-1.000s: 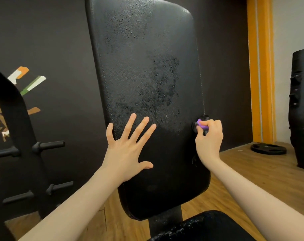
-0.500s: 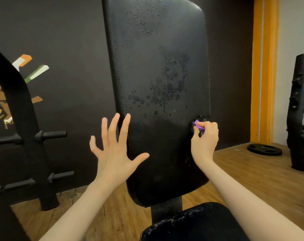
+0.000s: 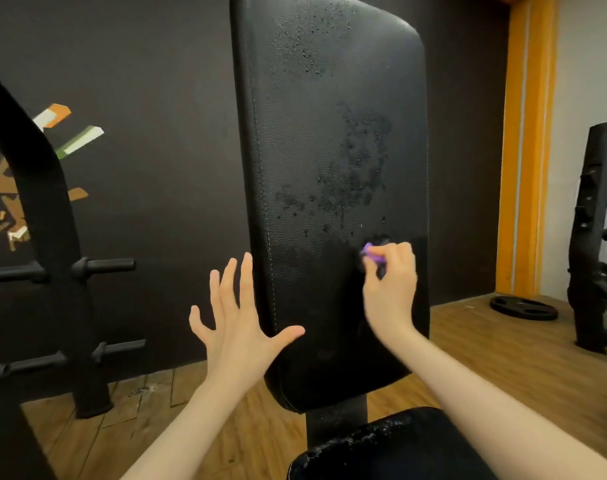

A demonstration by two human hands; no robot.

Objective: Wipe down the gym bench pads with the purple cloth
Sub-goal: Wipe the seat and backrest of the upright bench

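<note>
Head view: an upright black backrest pad (image 3: 333, 188) fills the middle, its long axis vertical; a seat pad (image 3: 392, 448) sits below it.
Droplets: wet beads (image 3: 361, 168) lie above the right hand, up the pad's middle and top; the lower part looks drier.
Purple cloth: purple cloth (image 3: 373, 254) is bunched small, pressed on the pad's right half.
Right hand: right hand (image 3: 390, 282) pinches the cloth between thumb and fingertips, closed around it.
Left hand: left hand (image 3: 239, 320) is spread wide and empty, its thumb over the pad's left edge, fingers beside the pad; contact cannot be told.
Key relation: the unwiped wet patch lies straight up from the cloth, so the right hand is nearer.
Change: the left hand has slid off the pad face to its left edge; the cloth has moved inward from the right rim.
</note>
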